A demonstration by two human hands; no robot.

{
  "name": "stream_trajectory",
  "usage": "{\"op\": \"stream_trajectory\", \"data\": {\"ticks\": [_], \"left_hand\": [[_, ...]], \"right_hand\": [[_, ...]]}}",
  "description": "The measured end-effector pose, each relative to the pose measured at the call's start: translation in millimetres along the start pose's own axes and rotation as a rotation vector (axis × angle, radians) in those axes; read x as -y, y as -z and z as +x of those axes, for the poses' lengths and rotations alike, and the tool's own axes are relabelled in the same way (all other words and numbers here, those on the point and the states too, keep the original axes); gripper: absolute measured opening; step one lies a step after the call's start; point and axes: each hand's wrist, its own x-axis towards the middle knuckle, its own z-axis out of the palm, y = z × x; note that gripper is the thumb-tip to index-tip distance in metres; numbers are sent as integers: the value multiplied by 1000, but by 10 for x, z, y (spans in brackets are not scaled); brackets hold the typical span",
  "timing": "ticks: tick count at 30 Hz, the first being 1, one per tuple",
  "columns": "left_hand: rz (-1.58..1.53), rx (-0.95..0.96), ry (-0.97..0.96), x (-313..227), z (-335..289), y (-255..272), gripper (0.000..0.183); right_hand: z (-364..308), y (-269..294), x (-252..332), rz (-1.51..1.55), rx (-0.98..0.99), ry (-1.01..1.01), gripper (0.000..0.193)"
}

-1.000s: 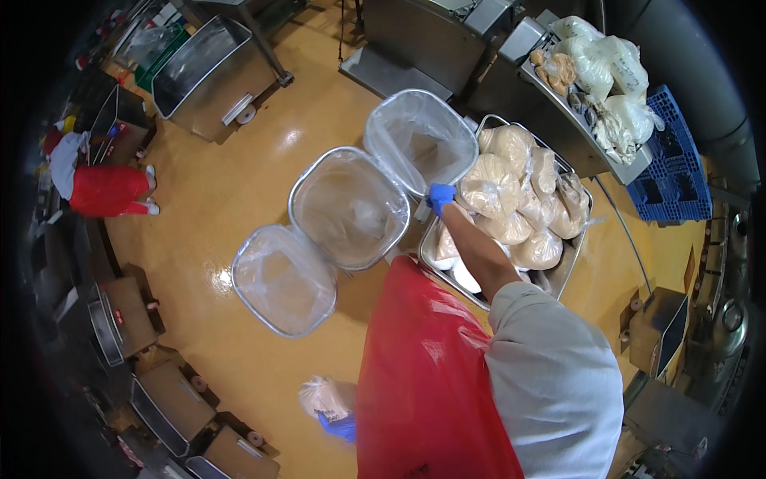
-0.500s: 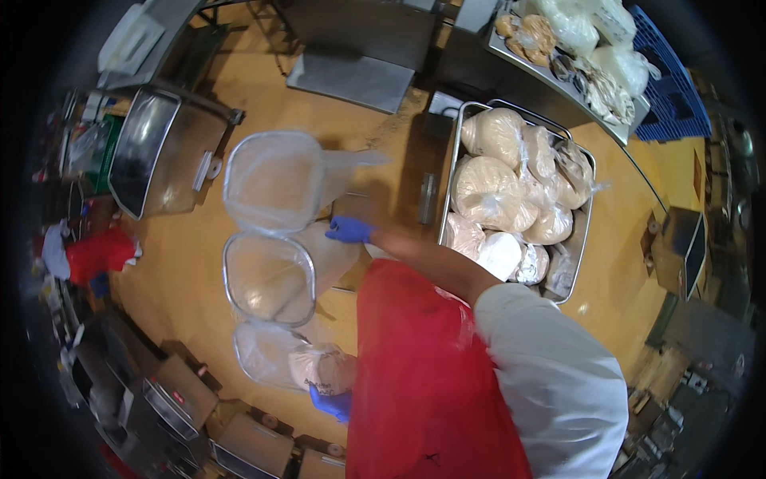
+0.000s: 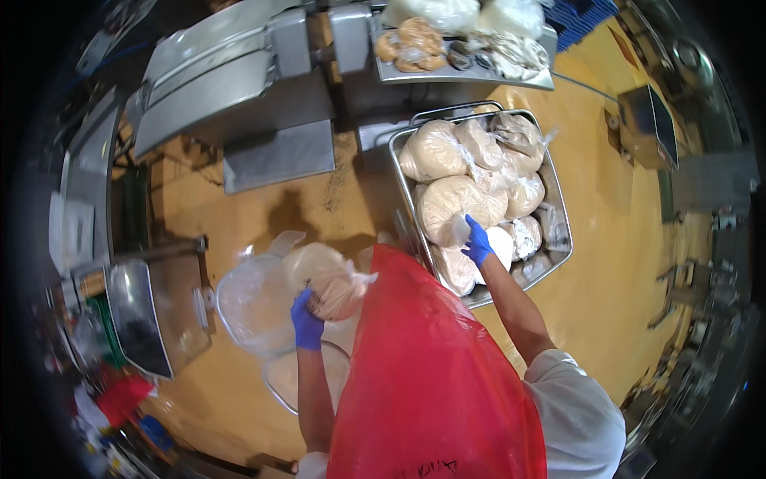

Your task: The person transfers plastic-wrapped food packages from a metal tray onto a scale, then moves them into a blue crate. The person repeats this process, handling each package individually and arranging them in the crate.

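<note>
My left hand [image 3: 306, 321], in a blue glove, grips a knotted clear plastic bag [image 3: 319, 267] filled with beige stuff, held up over the lined containers. Below it stand a container with a clear liner [image 3: 254, 307] and a second round-cornered container [image 3: 279, 382], partly hidden by my arm and red apron. My right hand [image 3: 479, 242], also blue-gloved, reaches over a metal tub [image 3: 568, 239] packed with several similar bags [image 3: 455, 203]. Its fingers are closed round a small whitish, translucent piece [image 3: 460, 229] against one bag; whether this is part of that bag I cannot tell.
Beyond the tub, a metal table [image 3: 511, 76] holds more bags and a blue crate [image 3: 582, 20]. Metal machinery [image 3: 215, 88] with a low step [image 3: 279, 156] stands at the far left. Metal bins [image 3: 140, 319] [image 3: 648, 128] stand at both sides. Another person's red garment [image 3: 124, 399] shows far left.
My view has swung toward the tub. The left hand has raised the filled bag from beside the containers. My right hand has gone from the containers to the bags in the tub.
</note>
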Motion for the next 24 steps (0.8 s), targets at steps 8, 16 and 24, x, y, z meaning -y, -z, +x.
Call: {"op": "stream_trajectory", "data": {"ticks": [8, 16, 24], "left_hand": [[480, 540, 177, -107, 1430, -3502, 56], [740, 719, 408, 874, 2671, -5147, 54], [1424, 1197, 587, 2177, 3335, -5936, 61]], "right_hand": [[1130, -248, 401, 590, -128, 121, 27], [802, -31, 812, 773, -219, 251, 17], [-141, 69, 1710, 737, -689, 221, 23]]}}
